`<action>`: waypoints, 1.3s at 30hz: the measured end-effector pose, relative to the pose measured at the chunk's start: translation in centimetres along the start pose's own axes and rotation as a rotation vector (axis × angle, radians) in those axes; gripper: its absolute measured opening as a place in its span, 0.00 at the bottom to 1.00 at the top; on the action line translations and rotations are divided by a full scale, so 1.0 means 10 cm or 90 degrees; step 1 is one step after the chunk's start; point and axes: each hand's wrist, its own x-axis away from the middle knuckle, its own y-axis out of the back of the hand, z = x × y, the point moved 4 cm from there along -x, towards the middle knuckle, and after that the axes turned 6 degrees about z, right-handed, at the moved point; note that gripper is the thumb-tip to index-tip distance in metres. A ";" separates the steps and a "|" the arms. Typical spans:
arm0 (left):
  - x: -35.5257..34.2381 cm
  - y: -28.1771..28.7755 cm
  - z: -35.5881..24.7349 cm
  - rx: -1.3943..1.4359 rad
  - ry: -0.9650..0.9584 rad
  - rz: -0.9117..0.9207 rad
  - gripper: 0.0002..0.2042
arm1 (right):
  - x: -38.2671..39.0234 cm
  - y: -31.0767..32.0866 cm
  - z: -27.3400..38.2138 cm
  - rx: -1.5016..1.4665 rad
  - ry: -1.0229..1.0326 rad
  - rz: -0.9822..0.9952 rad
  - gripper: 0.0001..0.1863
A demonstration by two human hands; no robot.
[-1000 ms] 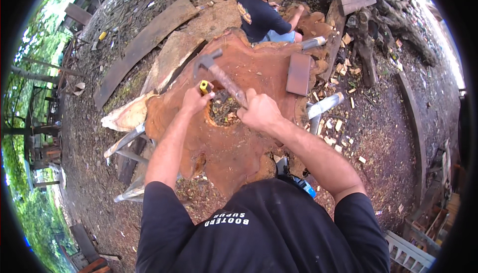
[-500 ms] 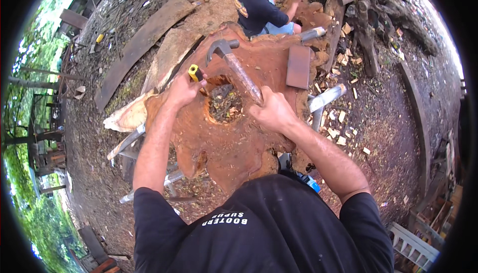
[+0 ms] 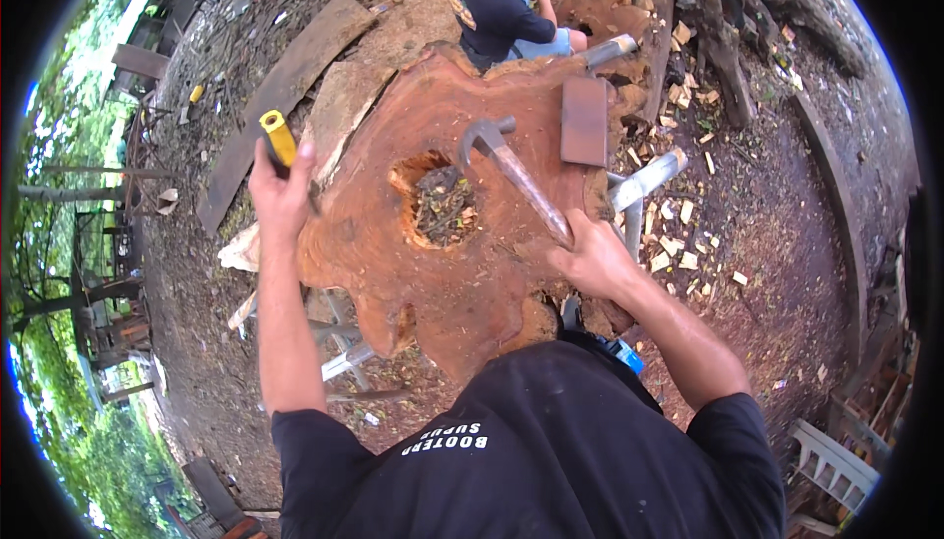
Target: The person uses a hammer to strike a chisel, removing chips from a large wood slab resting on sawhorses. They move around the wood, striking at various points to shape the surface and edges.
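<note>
Between both hands: broad reddish-brown irregular wood slab (image 3: 433, 273), rotted debris-filled hollow at centre. Right hand (image 3: 590, 259) clamped around the wooden handle of a steel-headed hammer (image 3: 497, 150), head above the hollow. Left hand (image 3: 280, 195), at the slab's left edge, gripping a yellow-handled chisel (image 3: 278, 138).

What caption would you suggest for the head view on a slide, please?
Left hand grips a yellow-handled tool, right hand a hammer, over a hollowed reddish wood slab.

Outdoor woodworking yard: wood slab (image 3: 462, 244), planks (image 3: 285, 96)
</note>
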 end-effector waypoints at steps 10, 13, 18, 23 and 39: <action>1.48 -0.39 0.26 -0.288 0.279 0.272 0.16 | 0.47 -0.37 -0.96 0.094 0.033 0.016 0.22; 1.88 -0.61 0.17 -0.321 0.339 0.367 0.16 | 0.53 -0.33 -0.94 0.146 0.021 0.018 0.23; 2.32 -0.71 0.16 -0.329 0.403 0.379 0.18 | 0.49 -0.29 -0.92 0.162 0.043 0.036 0.23; 2.61 -0.77 0.00 -0.312 0.410 0.346 0.18 | 0.42 -0.38 -1.03 0.172 0.066 0.040 0.24; 3.15 -0.82 -0.11 -0.244 0.377 0.363 0.17 | 0.60 -0.77 -0.86 0.197 0.055 0.037 0.23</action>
